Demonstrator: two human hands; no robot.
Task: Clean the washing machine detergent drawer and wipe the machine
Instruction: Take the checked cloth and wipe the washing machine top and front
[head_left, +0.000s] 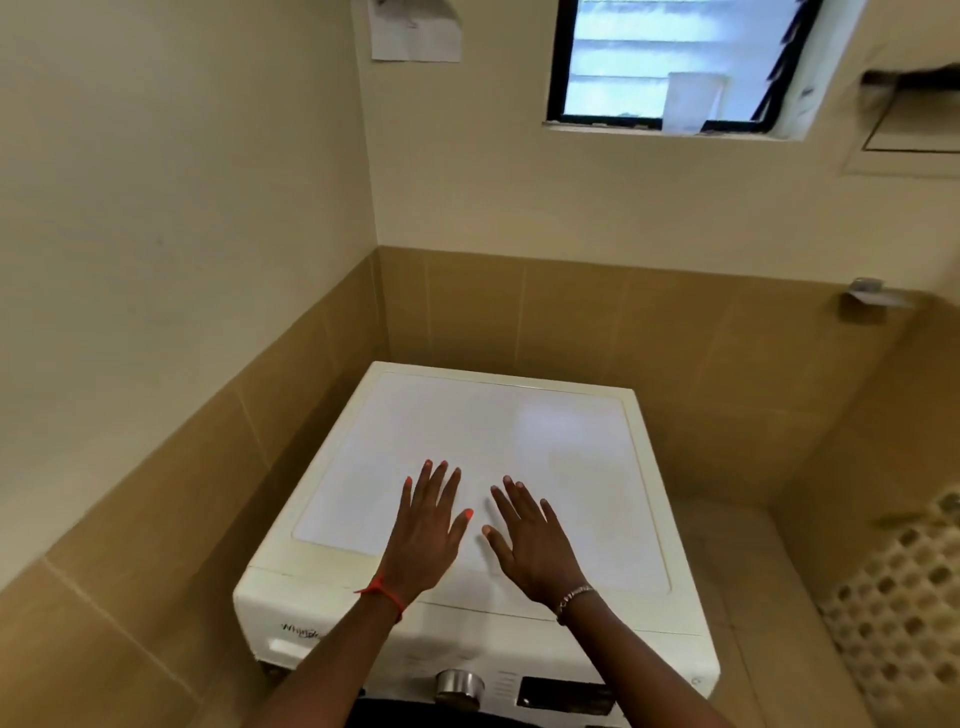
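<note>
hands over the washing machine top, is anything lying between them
Nothing: in the head view, only bare white washing machine top shows between the left hand and the right hand.

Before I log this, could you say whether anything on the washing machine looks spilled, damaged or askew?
Nothing spilled or askew on the washing machine; only its rim looks yellowed beside the white top.

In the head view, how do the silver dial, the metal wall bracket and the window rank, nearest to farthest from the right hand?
From the right hand:
1. silver dial, on the front panel just below.
2. metal wall bracket, up to the right.
3. window, high on the back wall.
</note>
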